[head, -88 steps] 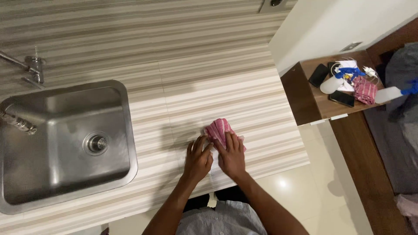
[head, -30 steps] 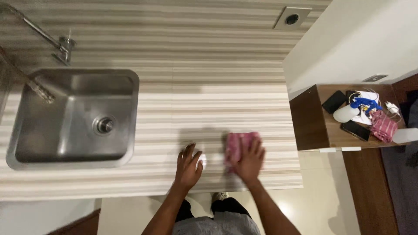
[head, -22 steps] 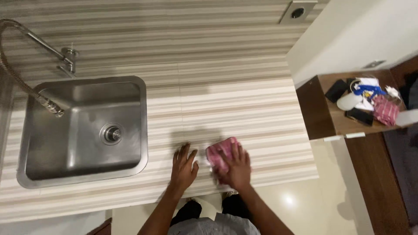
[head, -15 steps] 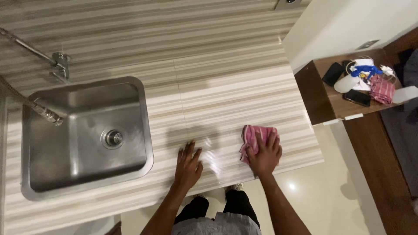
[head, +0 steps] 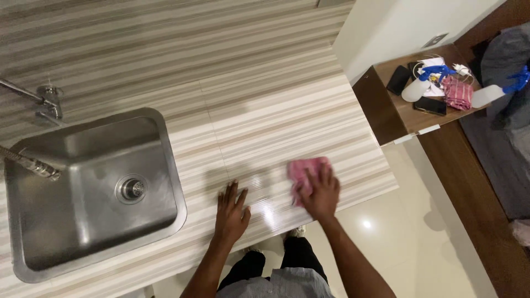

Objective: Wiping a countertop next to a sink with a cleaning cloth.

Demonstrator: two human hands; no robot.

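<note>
I'm pressing my right hand (head: 321, 193), fingers spread flat, on the pink cloth (head: 306, 170) right of the sink (head: 165, 160); my left hand (head: 232, 212), open, is bracing on the counter (head: 265, 116).

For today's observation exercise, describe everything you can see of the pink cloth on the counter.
The pink cloth is a small, soft-looking fabric piece, crumpled rather than spread flat, with a faint checked or ribbed look that motion blur makes hard to confirm. It lies on the striped countertop, near its front right edge, well right of the steel sink. The right hand presses down on its nearer part, fingers spread over it. The left hand rests flat on the counter, apart from it.
</note>
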